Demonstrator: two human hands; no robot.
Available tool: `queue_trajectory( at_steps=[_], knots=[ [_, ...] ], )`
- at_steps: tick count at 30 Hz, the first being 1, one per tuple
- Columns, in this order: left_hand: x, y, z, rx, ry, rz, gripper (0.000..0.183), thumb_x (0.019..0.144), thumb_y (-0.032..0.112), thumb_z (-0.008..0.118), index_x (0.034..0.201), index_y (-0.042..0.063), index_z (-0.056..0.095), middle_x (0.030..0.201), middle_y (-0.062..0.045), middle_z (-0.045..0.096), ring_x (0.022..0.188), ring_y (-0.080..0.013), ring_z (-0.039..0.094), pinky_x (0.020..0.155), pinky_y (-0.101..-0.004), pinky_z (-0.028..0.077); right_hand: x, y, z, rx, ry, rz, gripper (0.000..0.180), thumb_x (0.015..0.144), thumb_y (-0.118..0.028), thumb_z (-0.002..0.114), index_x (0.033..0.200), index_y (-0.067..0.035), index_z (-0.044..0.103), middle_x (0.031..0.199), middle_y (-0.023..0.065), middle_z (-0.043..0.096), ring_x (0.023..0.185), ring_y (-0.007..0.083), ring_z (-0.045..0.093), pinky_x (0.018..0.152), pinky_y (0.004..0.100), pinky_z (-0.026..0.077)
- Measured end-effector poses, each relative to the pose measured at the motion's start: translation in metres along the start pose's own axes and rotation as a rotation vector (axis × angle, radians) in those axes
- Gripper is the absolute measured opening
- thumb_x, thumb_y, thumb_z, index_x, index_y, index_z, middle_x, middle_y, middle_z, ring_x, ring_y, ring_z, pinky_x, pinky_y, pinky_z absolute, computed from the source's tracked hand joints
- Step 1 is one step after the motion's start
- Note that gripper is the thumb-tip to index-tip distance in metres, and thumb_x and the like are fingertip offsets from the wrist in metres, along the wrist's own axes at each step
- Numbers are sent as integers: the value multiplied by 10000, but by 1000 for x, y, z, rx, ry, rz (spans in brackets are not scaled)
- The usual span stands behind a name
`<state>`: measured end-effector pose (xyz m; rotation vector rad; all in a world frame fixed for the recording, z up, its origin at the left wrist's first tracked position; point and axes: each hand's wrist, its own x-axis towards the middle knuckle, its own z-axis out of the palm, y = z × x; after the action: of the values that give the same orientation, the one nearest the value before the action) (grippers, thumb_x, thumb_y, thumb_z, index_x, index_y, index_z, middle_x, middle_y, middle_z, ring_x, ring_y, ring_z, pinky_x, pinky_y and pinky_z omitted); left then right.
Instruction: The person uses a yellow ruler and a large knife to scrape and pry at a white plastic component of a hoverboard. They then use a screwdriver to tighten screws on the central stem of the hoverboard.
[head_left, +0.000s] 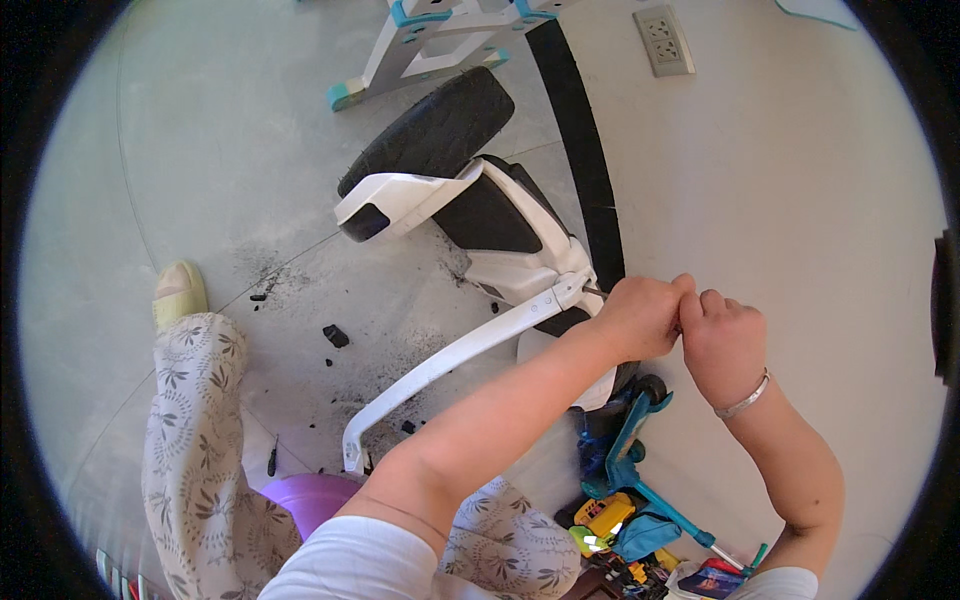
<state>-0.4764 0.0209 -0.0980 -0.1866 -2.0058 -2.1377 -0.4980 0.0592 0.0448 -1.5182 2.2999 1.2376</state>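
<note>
A white self-balancing scooter (525, 259) with black foot pads and a thick black tire (435, 127) lies tilted on the floor. From its middle a curved white bar (450, 356) reaches toward the lower left. My left hand (645, 319) is closed around a tool whose thin dark metal shaft (595, 291) meets the joint at the bar's upper end. The tool's handle is hidden in the fist. Pressed against the left hand is my right hand (724, 341), its fingers curled; whether it also grips the tool is hidden.
Black crumbs and chunks (336, 336) litter the floor. A small screwdriver (273, 459) lies near a purple plastic container (315, 499). Toward the lower right are a blue kick scooter (660, 502) and piled toys (606, 514). A stepladder (382, 64) stands beyond; the wall bears a socket (664, 41).
</note>
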Motion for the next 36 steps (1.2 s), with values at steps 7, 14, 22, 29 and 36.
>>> queue_trajectory(
  at_steps=[7,14,22,29,36],
  knots=[
    [0,-6,1,-10,-65,4,287,676,135,635,895,56,467,650,-161,596,648,-364,602,560,-445,476,3,1,9,196,-162,147,84,673,-106,585,746,-69,567,642,87,579,556,257,587,475,360,458],
    [1,-5,2,27,-71,17,280,664,146,649,878,56,493,653,-149,607,653,-345,617,560,-441,480,11,7,4,397,-408,266,108,695,-144,606,738,-45,607,679,156,610,627,329,598,576,407,492],
    [-5,-1,8,108,-176,84,265,646,142,651,857,64,511,637,-138,606,648,-327,628,553,-429,485,-12,5,23,627,-567,371,180,705,-185,610,773,-19,630,736,206,615,696,372,592,648,444,492],
    [-13,6,8,165,-193,109,253,671,113,618,876,68,476,649,-122,589,640,-362,594,536,-458,451,-33,-11,5,387,-260,257,84,726,-127,571,770,-57,579,676,132,604,626,294,613,558,384,496],
    [-39,-15,-64,643,97,242,488,656,68,687,1100,42,488,1036,-148,517,976,-325,498,862,-394,394,-90,-1,8,451,186,642,166,763,-188,620,700,-68,523,656,82,554,567,254,578,483,359,445]
  ],
)
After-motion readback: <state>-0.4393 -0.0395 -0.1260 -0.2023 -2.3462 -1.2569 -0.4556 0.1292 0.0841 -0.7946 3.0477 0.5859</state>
